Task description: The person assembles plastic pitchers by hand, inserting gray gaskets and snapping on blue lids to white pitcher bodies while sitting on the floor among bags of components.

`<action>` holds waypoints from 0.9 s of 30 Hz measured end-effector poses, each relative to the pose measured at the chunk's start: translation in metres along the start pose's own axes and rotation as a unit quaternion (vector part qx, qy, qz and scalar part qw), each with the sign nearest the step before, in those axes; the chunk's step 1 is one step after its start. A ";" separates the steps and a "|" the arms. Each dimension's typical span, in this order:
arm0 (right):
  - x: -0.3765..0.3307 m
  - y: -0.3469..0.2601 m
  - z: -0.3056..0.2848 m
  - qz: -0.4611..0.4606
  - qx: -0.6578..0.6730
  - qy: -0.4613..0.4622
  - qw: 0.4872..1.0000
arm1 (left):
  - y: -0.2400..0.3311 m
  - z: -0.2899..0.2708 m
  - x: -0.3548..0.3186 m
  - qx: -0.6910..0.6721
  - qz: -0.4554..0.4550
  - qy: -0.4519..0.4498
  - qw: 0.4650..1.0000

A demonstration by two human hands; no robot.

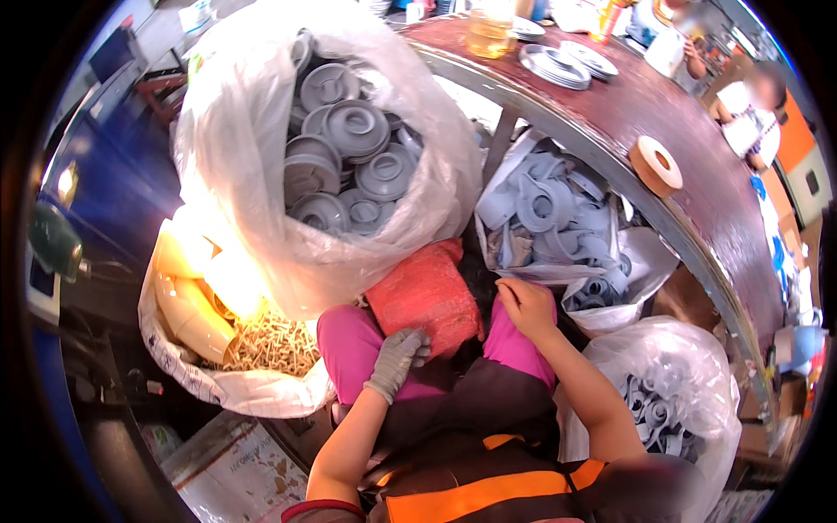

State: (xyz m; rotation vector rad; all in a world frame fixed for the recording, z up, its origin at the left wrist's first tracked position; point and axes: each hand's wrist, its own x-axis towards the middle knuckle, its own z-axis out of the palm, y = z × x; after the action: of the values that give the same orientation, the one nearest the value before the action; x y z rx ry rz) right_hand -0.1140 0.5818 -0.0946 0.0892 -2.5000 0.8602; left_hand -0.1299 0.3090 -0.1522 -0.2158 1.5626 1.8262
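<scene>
Along the right runs a brown desk [671, 100]; left of it, big plastic bag [231, 174] of grey parts [356, 126]. Between knees [344, 336], red block [427, 296]. Gloved left hand [399, 357] bends at block's near-left corner, can't tell if pinching. Bare right hand [528, 307] half-curls over right knee, grip unclear. Tape roll [654, 167] sits by desk's near edge.

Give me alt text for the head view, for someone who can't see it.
A grey-gloved left hand touches a worn, boxy red object between two magenta-clad knees, while the bare right hand is at the right knee. Ahead stands a large translucent plastic sack of round grey parts, with a brown tabletop to the right.
</scene>
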 end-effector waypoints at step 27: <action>-0.009 0.021 0.006 0.068 0.007 -0.058 0.996 | -0.001 0.000 -0.011 0.180 0.084 0.012 0.980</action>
State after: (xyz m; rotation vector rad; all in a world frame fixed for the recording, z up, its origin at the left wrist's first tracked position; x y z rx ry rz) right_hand -0.1137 0.5945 -0.1149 -0.0278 -2.6324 0.9528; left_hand -0.1213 0.3044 -0.1464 0.0657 1.9442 1.6304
